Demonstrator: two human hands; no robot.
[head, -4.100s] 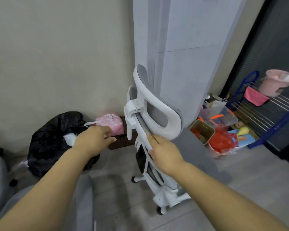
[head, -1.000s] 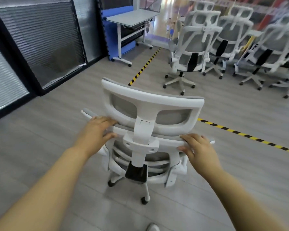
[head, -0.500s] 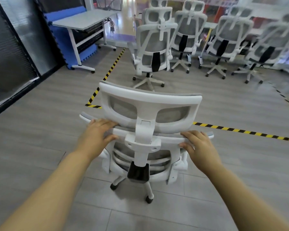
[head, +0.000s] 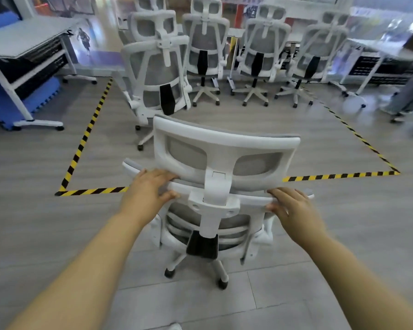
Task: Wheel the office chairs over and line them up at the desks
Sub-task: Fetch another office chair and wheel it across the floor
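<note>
A white office chair [head: 221, 163] with grey mesh stands right in front of me, its back towards me. My left hand [head: 150, 189] grips the top rail of its backrest on the left side, fingers over the rim and thumb underneath. My right hand [head: 292, 208] grips the same rail on the right. Ahead, another white chair [head: 156, 65] stands alone, close to the held one. Behind it three more white chairs [head: 260, 53] stand in a row at white desks [head: 367, 47].
Yellow-black floor tape [head: 81, 144] marks a rectangle on the grey floor around the chairs. A white desk [head: 22, 41] over blue foam mats [head: 41, 91] stands at the left. A person's legs [head: 408, 96] show at the right edge.
The chair in my hands has rolled forward up to the tape line, and the row of chairs is nearer. My view has swung right. Both hands keep the same hold.
</note>
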